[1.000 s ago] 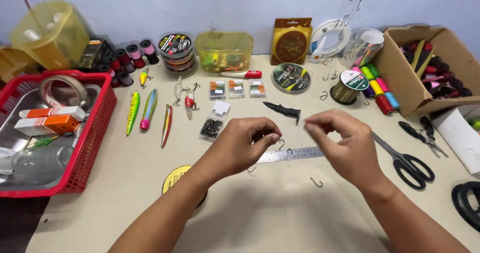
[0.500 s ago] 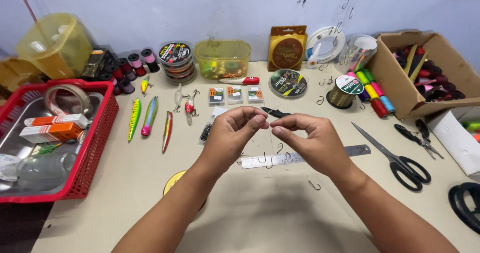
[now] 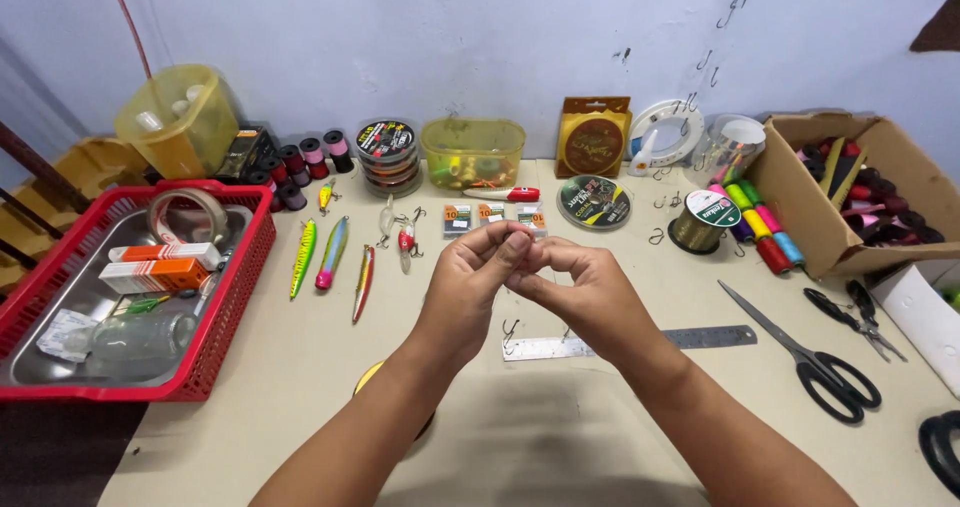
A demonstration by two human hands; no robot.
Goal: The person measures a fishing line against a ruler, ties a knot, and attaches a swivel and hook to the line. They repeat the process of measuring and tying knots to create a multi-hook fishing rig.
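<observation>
1. Above a beige worktable (image 3: pixel 250 407) spread with fishing tackle, the left hand (image 3: pixel 470 292) and right hand (image 3: pixel 590 297) have drawn together from where they worked a second ago, and have lifted off the steel ruler (image 3: pixel 640 344) to meet at chest height.
2. Both hands are closed in a pinch, fingertips (image 3: pixel 520 252) touching; whatever small piece they grip is hidden between them and cannot be made out. The closer, higher hold suggests fine work on a tiny item, perhaps line or a hook.
3. That pinched item sits at the meeting point of the two hands, directly above the ruler and well apart from everything else.
4. A loose hook (image 3: pixel 510 332) lies just beside the ruler's left end, below the left hand.
5. Bright lures (image 3: pixel 333 252) lie to the left, near a red basket (image 3: pixel 230 317); black-handled scissors (image 3: pixel 815 367) rest to the right, with a line spool (image 3: pixel 594 202) beyond the hands.
</observation>
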